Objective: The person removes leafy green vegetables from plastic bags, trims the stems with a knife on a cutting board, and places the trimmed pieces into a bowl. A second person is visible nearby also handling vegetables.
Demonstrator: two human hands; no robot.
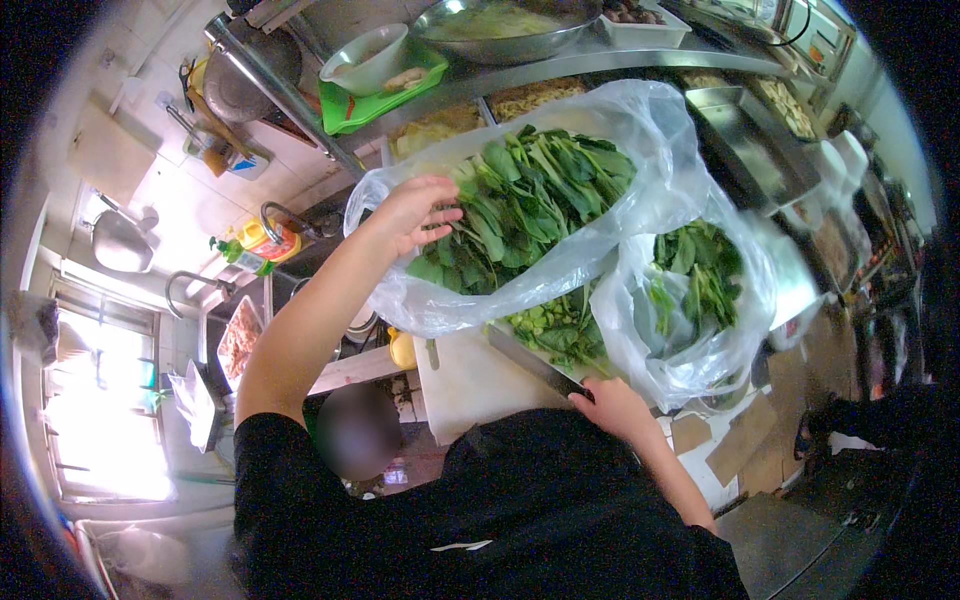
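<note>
My left hand [421,214] rests with its fingers spread at the left edge of a heap of leafy greens [540,199], which lies in a large clear plastic bag [667,180]. In my right hand [613,409] is the handle of a kitchen knife [534,361], its blade lying along the edge of cut greens [559,326] on a white cutting board [480,375]. To the right of the cut greens, a second clear plastic bag [630,330] holds more greens [694,277]. Part of the board is hidden under the first bag and my shirt.
Behind the bags runs a steel shelf edge [600,64] bearing a metal bowl [510,49], a green tray [360,112] and a white bowl [367,60]. A steel pan [757,150] stands back right. Left are a faucet [195,281] and a tray of meat [240,341].
</note>
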